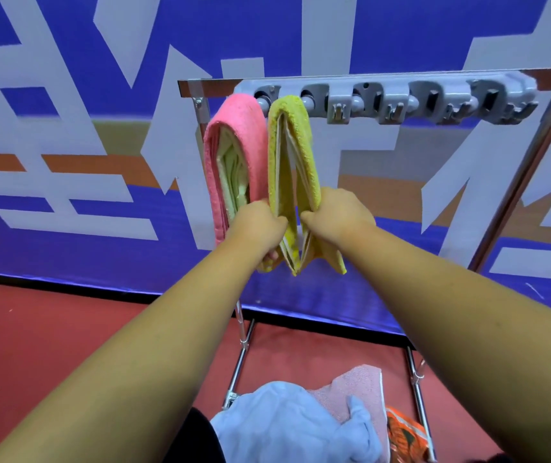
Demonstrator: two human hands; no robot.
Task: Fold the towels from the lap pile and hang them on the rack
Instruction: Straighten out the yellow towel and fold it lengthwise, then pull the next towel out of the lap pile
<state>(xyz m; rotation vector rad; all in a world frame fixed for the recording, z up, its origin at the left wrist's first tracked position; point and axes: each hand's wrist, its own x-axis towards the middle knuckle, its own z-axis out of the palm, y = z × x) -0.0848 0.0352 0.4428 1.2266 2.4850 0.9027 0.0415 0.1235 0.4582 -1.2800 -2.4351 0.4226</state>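
A folded yellow towel (292,152) hangs over a peg of the grey rack (401,98), second from the left. My left hand (257,225) grips its left hanging half near the bottom. My right hand (337,212) grips its right hanging half. A folded pink towel (234,135) hangs on the leftmost peg, beside the yellow one. On my lap lies the pile: a light blue towel (287,426), a pale pink towel (357,389) and an orange patterned one (404,432).
The rack's metal frame (521,182) stands on a red floor (50,335) against a blue and white banner wall (66,128). Several grey pegs and hooks to the right of the yellow towel carry nothing. Low chrome bars (240,365) run toward my lap.
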